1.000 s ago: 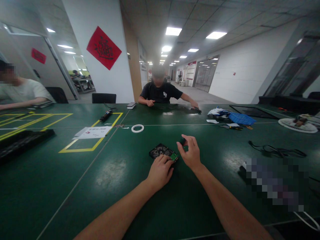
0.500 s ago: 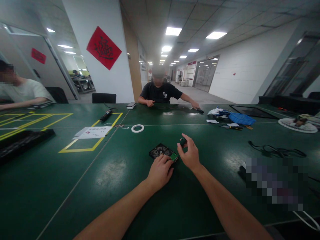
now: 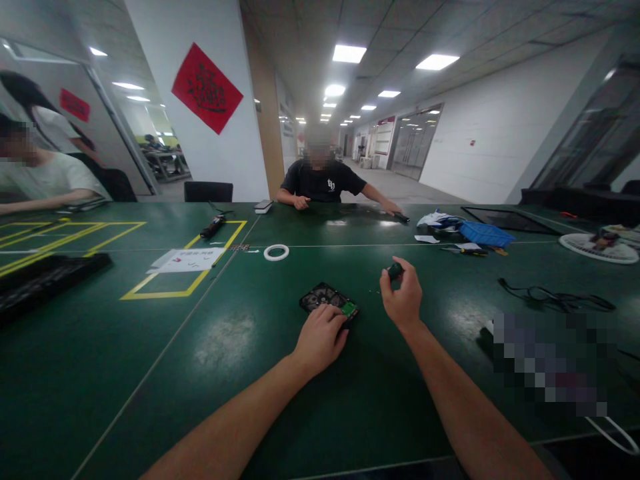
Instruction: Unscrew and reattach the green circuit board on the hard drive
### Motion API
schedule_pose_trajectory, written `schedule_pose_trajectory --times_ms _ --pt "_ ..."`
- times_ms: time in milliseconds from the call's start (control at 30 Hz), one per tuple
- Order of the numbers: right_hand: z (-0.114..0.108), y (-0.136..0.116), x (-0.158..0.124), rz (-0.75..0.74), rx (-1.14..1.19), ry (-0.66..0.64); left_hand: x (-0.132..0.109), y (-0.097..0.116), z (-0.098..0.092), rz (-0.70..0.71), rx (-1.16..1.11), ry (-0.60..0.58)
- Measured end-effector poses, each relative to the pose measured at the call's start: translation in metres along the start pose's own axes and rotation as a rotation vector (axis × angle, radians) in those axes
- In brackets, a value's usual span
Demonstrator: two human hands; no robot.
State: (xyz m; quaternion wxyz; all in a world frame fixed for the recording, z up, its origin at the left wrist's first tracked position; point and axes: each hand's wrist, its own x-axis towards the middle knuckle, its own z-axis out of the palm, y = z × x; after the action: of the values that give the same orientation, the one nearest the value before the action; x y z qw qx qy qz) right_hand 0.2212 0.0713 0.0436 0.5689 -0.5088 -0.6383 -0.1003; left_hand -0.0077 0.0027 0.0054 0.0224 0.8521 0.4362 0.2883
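Note:
A hard drive [image 3: 324,293] with a green circuit board at its near right corner lies on the green table in front of me. My left hand [image 3: 323,333] rests over its near edge, fingers curled onto the board and holding the drive against the table. Off to the right and raised above the table, my right hand [image 3: 404,293] pinches a small, dark, rounded object [image 3: 395,271] between thumb and fingers. Its kind is too unclear to tell. A few tiny bits [image 3: 374,291] lie on the table between the drive and my right hand.
A white ring [image 3: 276,253] and a paper sheet [image 3: 187,260] lie beyond the drive. Across the table sits a person [image 3: 325,183] in a black shirt. At right are a blue basket [image 3: 486,233], black cable [image 3: 555,300] and white fan grille [image 3: 597,248]. A black tray-like part [image 3: 55,280] lies left.
My right hand has moved right, away from the drive, still with the small dark object. My left hand stays on the drive. Another person has appeared at the far left.

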Motion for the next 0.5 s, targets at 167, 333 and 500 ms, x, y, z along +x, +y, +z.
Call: schedule_pose_trajectory --times_ms 167,333,500 --pt "-0.004 0.051 0.005 0.133 -0.274 -0.389 -0.004 -0.038 -0.023 -0.057 -0.01 -0.009" --pt "0.009 0.071 -0.008 0.127 -0.371 -0.729 -0.011 -0.078 -0.023 -0.203 -0.069 -0.143" --pt "0.018 0.068 -0.012 0.134 -0.384 -0.736 -0.008 -0.076 -0.016 -0.266 -0.085 -0.101"
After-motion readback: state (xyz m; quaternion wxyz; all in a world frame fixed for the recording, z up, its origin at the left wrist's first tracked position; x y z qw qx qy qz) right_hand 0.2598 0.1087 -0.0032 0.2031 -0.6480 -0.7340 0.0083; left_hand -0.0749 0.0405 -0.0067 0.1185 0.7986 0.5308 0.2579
